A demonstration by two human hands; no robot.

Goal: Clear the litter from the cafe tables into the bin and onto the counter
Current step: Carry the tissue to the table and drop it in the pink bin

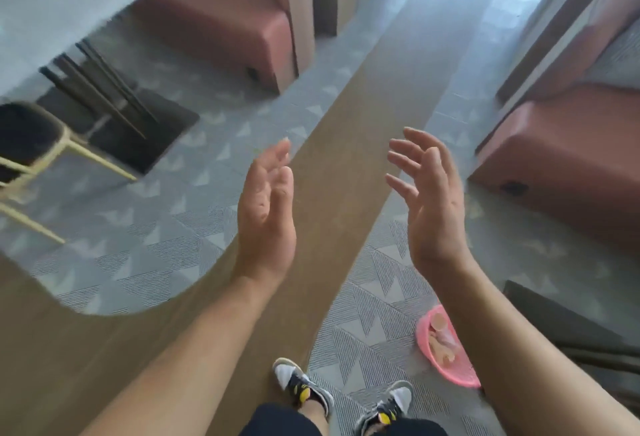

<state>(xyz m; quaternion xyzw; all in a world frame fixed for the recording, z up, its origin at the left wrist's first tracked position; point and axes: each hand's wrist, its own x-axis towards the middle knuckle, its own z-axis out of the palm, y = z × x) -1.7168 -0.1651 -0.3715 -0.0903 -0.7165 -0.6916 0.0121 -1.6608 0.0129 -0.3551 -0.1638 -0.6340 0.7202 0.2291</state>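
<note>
My left hand and my right hand are both raised in front of me over the aisle floor, palms facing each other, fingers apart, holding nothing. A pink plastic bin stands on the floor at the lower right, beside my right forearm, with a few pale pieces of litter inside. At the upper left is a grey café table; no litter shows on the part I can see.
A brown floor strip runs down the aisle between grey patterned carpet. Reddish booth seats stand at the upper middle and at the right. A chair with pale legs sits at the left. My shoes are below.
</note>
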